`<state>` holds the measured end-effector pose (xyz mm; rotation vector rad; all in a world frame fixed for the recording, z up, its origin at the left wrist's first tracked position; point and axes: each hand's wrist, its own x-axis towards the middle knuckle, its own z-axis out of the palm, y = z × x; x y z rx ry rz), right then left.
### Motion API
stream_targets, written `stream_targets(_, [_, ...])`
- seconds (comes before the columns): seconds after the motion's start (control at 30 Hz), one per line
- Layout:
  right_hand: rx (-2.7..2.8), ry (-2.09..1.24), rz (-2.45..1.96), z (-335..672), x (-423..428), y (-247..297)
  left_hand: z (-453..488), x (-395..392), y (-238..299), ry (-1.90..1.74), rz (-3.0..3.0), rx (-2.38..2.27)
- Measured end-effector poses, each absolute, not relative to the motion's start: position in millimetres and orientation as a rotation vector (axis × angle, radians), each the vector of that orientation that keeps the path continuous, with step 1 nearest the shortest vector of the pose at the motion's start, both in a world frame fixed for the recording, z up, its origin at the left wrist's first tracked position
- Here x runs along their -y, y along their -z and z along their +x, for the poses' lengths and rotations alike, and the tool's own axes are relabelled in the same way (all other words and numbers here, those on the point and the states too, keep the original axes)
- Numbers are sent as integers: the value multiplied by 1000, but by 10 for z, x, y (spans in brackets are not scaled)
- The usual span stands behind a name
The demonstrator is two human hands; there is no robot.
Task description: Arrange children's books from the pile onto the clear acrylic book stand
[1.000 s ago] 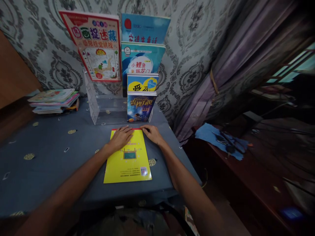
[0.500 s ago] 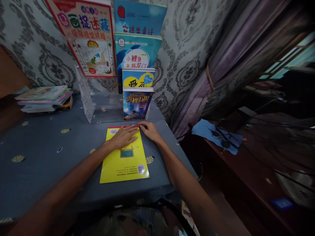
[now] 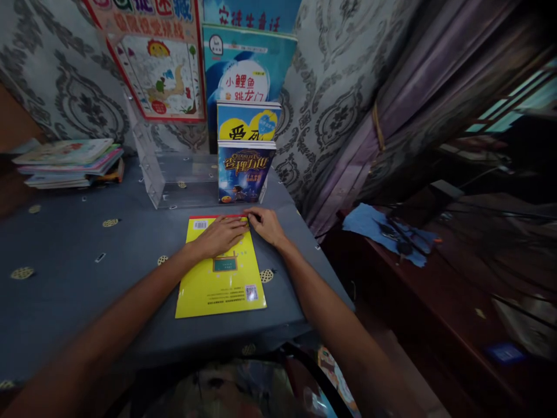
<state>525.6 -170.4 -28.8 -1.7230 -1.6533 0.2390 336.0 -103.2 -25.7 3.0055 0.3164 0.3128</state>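
Note:
A yellow book [image 3: 217,293] with a red spine edge lies flat on the cloth-covered table, its barcode at the far left corner. Across its upper part rests my left hand [image 3: 223,235], palm down and fingers stretched out. My right hand [image 3: 266,225] is at the book's far right corner, thumb and fingers closed together there; the exact grip is partly hidden. Just beyond both hands, a dark blue book [image 3: 243,174] stands in a clear acrylic rack [image 3: 187,198].
Behind it in the rack stand a blue-yellow book [image 3: 248,122], a teal book [image 3: 248,64] and a red-bordered book [image 3: 161,75]. A stack of books [image 3: 72,162] lies at the left. Right of the table are a purple curtain [image 3: 348,162] and a dark red surface with a blue cloth [image 3: 369,223].
The view has tilted down slightly, so the rack sits higher in the picture. My left hand's fingers have moved slightly right on the book, nearer my right hand.

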Motion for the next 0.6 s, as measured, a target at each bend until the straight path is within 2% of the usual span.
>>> stream_targets(0.6, [1652,-209,-1713,5119,1917,328,3287,1100,230,-377,2977,-206])
